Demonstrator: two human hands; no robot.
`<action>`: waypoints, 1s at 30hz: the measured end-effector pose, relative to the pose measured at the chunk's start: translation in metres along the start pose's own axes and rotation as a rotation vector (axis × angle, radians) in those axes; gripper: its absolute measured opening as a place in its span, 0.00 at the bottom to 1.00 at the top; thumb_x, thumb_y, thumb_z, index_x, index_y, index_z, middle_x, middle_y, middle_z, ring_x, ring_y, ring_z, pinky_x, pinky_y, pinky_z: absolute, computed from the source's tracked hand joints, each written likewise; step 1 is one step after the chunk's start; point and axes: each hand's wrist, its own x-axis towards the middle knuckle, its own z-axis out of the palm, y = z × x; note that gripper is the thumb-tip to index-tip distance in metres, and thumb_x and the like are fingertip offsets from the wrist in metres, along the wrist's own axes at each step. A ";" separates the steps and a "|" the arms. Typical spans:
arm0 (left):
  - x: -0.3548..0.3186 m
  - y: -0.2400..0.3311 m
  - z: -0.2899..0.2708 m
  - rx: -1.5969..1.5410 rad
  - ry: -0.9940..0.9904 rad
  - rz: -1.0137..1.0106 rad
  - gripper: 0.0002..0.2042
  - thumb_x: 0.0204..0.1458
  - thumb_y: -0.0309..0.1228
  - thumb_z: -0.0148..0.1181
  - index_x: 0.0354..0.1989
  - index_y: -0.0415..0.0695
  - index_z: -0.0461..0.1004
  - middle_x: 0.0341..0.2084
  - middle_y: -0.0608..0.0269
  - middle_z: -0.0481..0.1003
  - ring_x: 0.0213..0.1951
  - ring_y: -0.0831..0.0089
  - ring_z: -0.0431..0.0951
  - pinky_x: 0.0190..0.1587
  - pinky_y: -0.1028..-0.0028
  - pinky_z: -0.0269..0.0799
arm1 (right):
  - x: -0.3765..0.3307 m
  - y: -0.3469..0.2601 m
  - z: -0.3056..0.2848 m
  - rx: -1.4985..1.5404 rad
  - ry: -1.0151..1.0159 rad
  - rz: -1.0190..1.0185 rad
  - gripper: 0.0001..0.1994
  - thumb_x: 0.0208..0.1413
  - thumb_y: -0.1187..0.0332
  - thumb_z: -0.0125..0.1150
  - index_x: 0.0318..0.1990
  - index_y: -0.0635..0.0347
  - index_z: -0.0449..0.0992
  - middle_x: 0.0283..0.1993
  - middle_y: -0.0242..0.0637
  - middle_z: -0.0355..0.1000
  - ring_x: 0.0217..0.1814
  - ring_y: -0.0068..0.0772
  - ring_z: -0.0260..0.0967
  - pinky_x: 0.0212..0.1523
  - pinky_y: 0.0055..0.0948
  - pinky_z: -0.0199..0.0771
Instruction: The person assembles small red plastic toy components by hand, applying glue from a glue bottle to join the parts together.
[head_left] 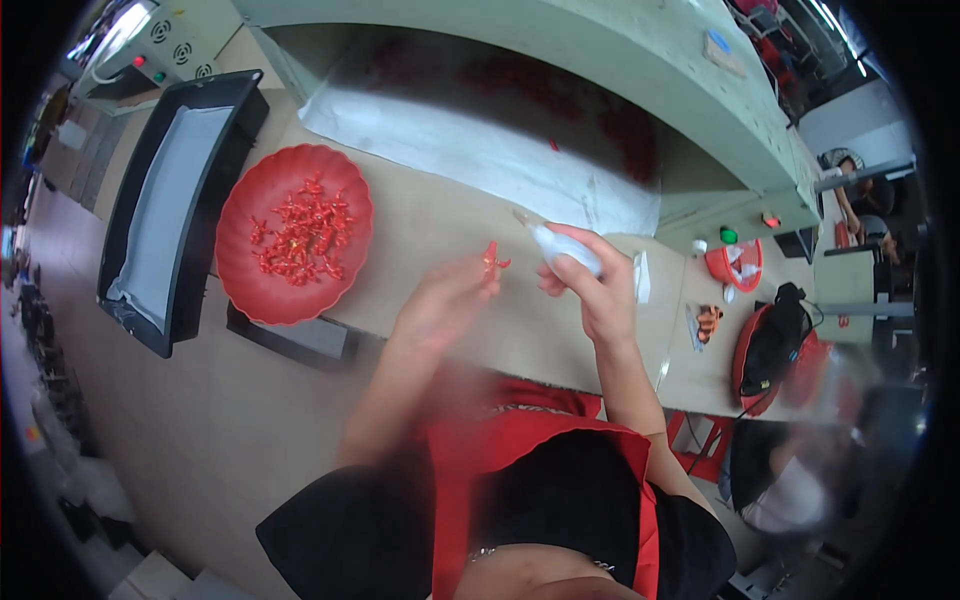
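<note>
Between the fingertips of my left hand (447, 303) is a small red figurine (492, 259) with yellowish touches, raised above the worktable (420, 225). My right hand (597, 290) is wrapped round a white squeeze bottle (565, 250). Its narrow tip points up and left, a short way from the figurine and apart from it. To the left, a red scalloped bowl (232, 225) holds a heap of similar small red pieces (308, 230). A blur covers part of my left hand and wrist, so its finger details are hard to make out.
A long black tray (190, 240) with a pale liner stands left of the bowl. Ahead, a pale green machine housing (560, 40) arches over a white sheet (440, 140). On the right are a red basket (722, 268), an orange-brown figure (708, 322) and a black cloth-like bundle (780, 345).
</note>
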 end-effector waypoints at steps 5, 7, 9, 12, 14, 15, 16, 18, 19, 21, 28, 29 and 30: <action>-0.009 0.006 -0.027 -0.531 -0.010 -0.183 0.22 0.56 0.31 0.51 0.51 0.26 0.57 0.36 0.56 0.67 0.36 0.73 0.70 0.37 0.84 0.74 | 0.114 0.061 0.037 0.080 -0.239 0.039 0.07 0.44 0.80 0.55 0.31 0.61 0.65 0.33 0.37 0.70 0.32 0.28 0.70 0.32 0.26 0.72; -0.015 0.012 -0.032 -0.473 0.021 -0.134 0.21 0.56 0.31 0.51 0.50 0.26 0.58 0.36 0.56 0.67 0.36 0.73 0.70 0.37 0.85 0.74 | 0.174 0.073 0.059 -0.326 -0.222 -0.014 0.06 0.42 0.77 0.56 0.30 0.60 0.68 0.35 0.38 0.71 0.36 0.31 0.71 0.34 0.28 0.72; -0.021 0.017 -0.034 -0.356 0.062 -0.052 0.20 0.55 0.31 0.52 0.48 0.25 0.60 0.35 0.56 0.68 0.35 0.74 0.70 0.37 0.86 0.74 | 0.223 0.075 0.086 -0.733 -0.067 -0.384 0.07 0.42 0.73 0.55 0.32 0.58 0.72 0.37 0.39 0.71 0.39 0.36 0.71 0.38 0.32 0.72; -0.031 0.026 -0.029 -0.248 0.184 -0.018 0.19 0.54 0.30 0.54 0.47 0.27 0.63 0.34 0.57 0.69 0.34 0.75 0.70 0.36 0.86 0.74 | 0.297 0.092 0.106 -1.156 -0.123 -0.520 0.10 0.42 0.71 0.54 0.35 0.55 0.75 0.40 0.40 0.71 0.42 0.42 0.70 0.42 0.37 0.71; -0.037 0.027 -0.036 -0.215 0.248 -0.002 0.17 0.53 0.30 0.55 0.46 0.29 0.64 0.33 0.57 0.70 0.33 0.76 0.71 0.35 0.86 0.74 | 0.326 0.106 0.115 -1.267 -0.058 -0.576 0.10 0.42 0.70 0.55 0.35 0.55 0.75 0.41 0.41 0.71 0.44 0.43 0.69 0.44 0.39 0.70; -0.039 0.029 -0.038 -0.192 0.241 0.004 0.16 0.53 0.29 0.55 0.46 0.30 0.64 0.34 0.56 0.70 0.33 0.76 0.71 0.34 0.86 0.74 | 0.337 0.114 0.114 -1.387 0.016 -0.620 0.11 0.43 0.70 0.55 0.36 0.55 0.76 0.41 0.42 0.71 0.45 0.43 0.69 0.45 0.40 0.69; -0.041 0.029 -0.040 -0.177 0.237 0.014 0.16 0.53 0.29 0.55 0.45 0.31 0.65 0.34 0.56 0.71 0.33 0.76 0.71 0.33 0.86 0.73 | 0.344 0.119 0.113 -1.385 0.012 -0.623 0.11 0.43 0.70 0.55 0.36 0.55 0.76 0.41 0.42 0.71 0.45 0.43 0.69 0.45 0.40 0.69; -0.039 0.032 -0.041 -0.237 0.261 0.009 0.15 0.53 0.29 0.55 0.45 0.32 0.65 0.34 0.55 0.71 0.32 0.75 0.73 0.32 0.85 0.73 | 0.353 0.130 0.103 -1.448 0.201 -0.857 0.12 0.43 0.68 0.56 0.38 0.55 0.76 0.41 0.45 0.71 0.46 0.43 0.69 0.46 0.40 0.69; -0.039 0.032 -0.042 -0.210 0.281 0.017 0.14 0.53 0.28 0.55 0.44 0.33 0.66 0.33 0.55 0.72 0.32 0.75 0.73 0.32 0.85 0.73 | 0.349 0.127 0.106 -1.451 0.184 -0.858 0.12 0.43 0.68 0.56 0.38 0.55 0.76 0.41 0.45 0.71 0.46 0.43 0.69 0.46 0.40 0.69; -0.039 0.034 -0.037 -0.191 0.306 0.006 0.12 0.53 0.27 0.55 0.43 0.34 0.67 0.32 0.56 0.72 0.31 0.75 0.73 0.32 0.85 0.73 | 0.328 0.098 0.105 -1.473 -0.006 -0.555 0.13 0.44 0.69 0.55 0.39 0.56 0.76 0.39 0.47 0.72 0.44 0.43 0.69 0.44 0.39 0.69; -0.029 0.033 -0.014 0.192 0.320 0.345 0.08 0.48 0.20 0.57 0.37 0.35 0.69 0.27 0.60 0.74 0.28 0.75 0.75 0.31 0.80 0.71 | 0.148 0.020 0.054 -0.099 -0.403 0.109 0.08 0.47 0.72 0.56 0.34 0.67 0.73 0.28 0.38 0.72 0.22 0.20 0.66 0.21 0.21 0.66; -0.028 0.031 -0.009 0.268 0.302 0.384 0.08 0.47 0.18 0.58 0.36 0.35 0.69 0.26 0.60 0.74 0.27 0.75 0.75 0.31 0.80 0.71 | 0.127 0.018 0.047 0.030 -0.408 0.174 0.07 0.48 0.74 0.55 0.33 0.69 0.73 0.28 0.38 0.71 0.22 0.20 0.66 0.21 0.20 0.66; -0.028 0.029 -0.004 0.344 0.283 0.423 0.09 0.46 0.17 0.58 0.36 0.35 0.69 0.26 0.60 0.74 0.27 0.76 0.74 0.32 0.79 0.72 | 0.109 0.014 0.040 0.030 -0.398 0.188 0.07 0.48 0.74 0.55 0.33 0.69 0.73 0.28 0.38 0.71 0.22 0.20 0.66 0.21 0.20 0.66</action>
